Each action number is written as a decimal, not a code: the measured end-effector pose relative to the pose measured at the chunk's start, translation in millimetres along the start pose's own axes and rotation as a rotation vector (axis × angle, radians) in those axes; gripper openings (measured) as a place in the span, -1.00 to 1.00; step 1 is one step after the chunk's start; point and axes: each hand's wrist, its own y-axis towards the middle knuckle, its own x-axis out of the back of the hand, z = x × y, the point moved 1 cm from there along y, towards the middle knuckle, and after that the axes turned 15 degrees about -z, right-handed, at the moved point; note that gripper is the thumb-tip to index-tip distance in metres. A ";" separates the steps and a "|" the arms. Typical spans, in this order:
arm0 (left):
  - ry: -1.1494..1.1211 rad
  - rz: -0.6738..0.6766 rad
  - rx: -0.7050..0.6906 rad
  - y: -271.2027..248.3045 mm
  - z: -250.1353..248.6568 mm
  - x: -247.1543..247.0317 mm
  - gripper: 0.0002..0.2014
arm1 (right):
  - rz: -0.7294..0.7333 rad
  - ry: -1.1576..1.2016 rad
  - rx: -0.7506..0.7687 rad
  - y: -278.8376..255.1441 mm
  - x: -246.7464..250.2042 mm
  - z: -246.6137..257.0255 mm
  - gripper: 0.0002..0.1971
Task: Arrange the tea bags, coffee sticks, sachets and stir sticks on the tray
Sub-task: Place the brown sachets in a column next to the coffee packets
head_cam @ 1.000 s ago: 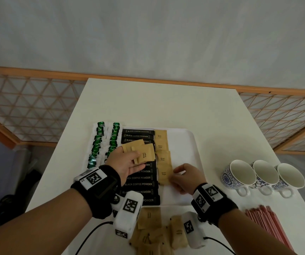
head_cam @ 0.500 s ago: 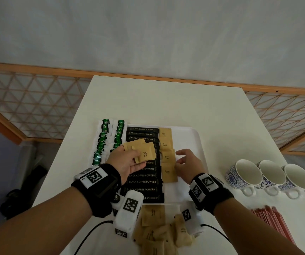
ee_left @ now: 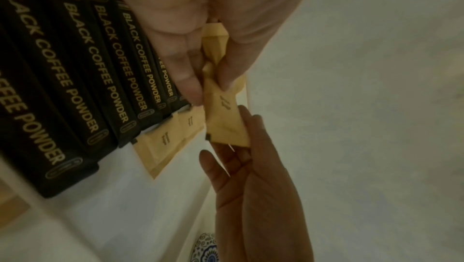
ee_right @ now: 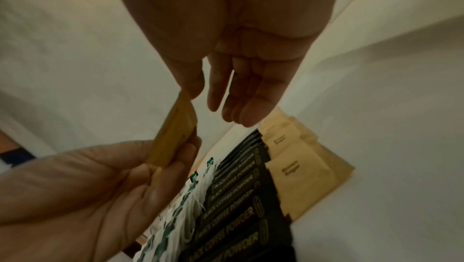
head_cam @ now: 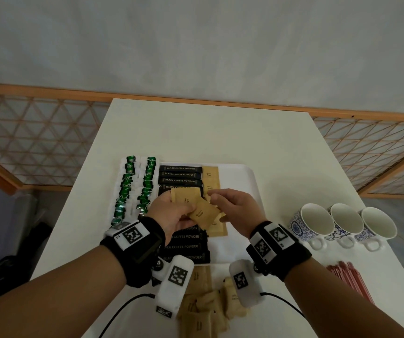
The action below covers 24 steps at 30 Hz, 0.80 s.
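Sachets (head_cam: 214,224) of brown paper lie in a column on the white tray (head_cam: 240,176), just right of the black coffee sticks (head_cam: 180,174), which fill a long row down the tray's middle; two columns of green-tagged tea bags (head_cam: 125,191) run along the tray's left edge. Above the sticks the left hand (head_cam: 171,213) holds a few sachets fanned out, thumb on top and fingers curled beneath, and one held sachet (head_cam: 203,213) juts out toward the right hand (head_cam: 235,208). The right hand has thumb and forefinger closed on that sachet's far end, the other fingers loosely extended below it; in the left wrist view the held sachet (ee_left: 226,119) is touched at both ends, by the left thumb above and the right fingertips (ee_left: 247,115) below. In the right wrist view the same sachet (ee_right: 175,133) shows edge-on between the two hands. More sachets sit in a loose pile (head_cam: 208,306) on the worktop (head_cam: 196,132) at its near edge, partly hidden by the wrist cameras. Red stir sticks (head_cam: 347,279) lie bundled on the worktop at the right, apart from the tray, and three cups (head_cam: 342,225) stand in a row just beyond them
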 end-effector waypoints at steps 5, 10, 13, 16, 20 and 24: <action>0.060 0.016 -0.042 -1.4 7.5 -2.3 -0.70 | 0.099 -0.095 -0.046 -6.2 5.3 -3.1 -0.83; 0.068 -0.044 -0.012 -1.0 12.1 0.4 -0.86 | 0.051 -0.129 -0.225 -10.0 21.6 -21.4 -0.91; 0.056 -0.081 0.018 -0.7 11.5 7.1 -0.85 | -0.001 -0.082 -0.329 -18.2 27.5 -36.1 -0.89; 0.054 -0.089 0.022 -0.8 12.4 11.4 -0.82 | -0.062 -0.049 -0.358 -23.0 24.4 -47.0 -0.86; 0.052 -0.092 0.017 -1.7 14.0 13.5 -0.81 | -0.112 -0.118 -0.322 -22.9 16.7 -57.6 -0.87; 0.070 -0.111 -0.003 -1.7 17.0 14.6 -0.82 | -0.134 -0.235 -0.277 -23.3 10.5 -59.7 -0.92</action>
